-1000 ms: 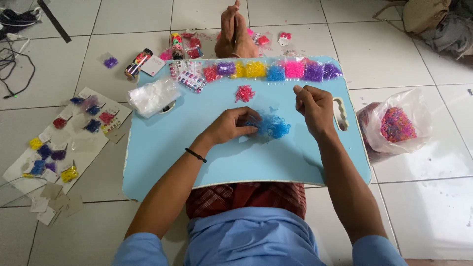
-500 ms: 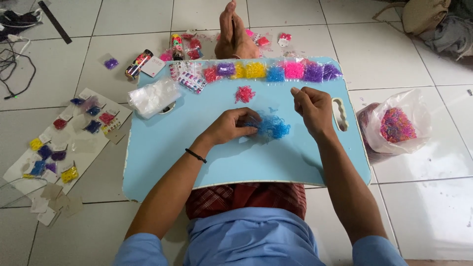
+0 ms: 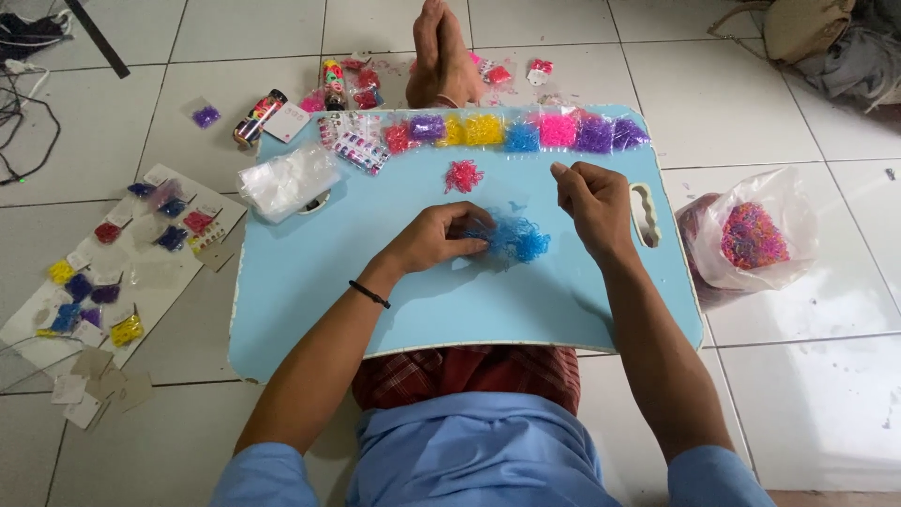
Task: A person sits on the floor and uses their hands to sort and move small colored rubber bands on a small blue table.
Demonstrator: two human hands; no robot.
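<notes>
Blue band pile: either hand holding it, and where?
Left hand fingertips rest on the blue band pile's left edge; grip unclear. Right hand is pinched above; contents too small to tell.

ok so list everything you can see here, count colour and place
light blue lap tray: one, across the person's lap
loose blue rubber bands: one pile, mid tray, at the left fingers
loose pink rubber bands: one small pile, above the blue pile
small clear bags of bands: a row, red, purple, yellow, blue, pink, along the tray's far edge
empty clear plastic bags: one heap, tray's left far corner
clear bag of mixed bands: one, floor right of tray
white sheet with small band packets: one, floor left
black cables: far left floor
bare feet: beyond the tray
left hand: on the blue pile
right hand: raised, fingers pinched, contents unclear
</notes>
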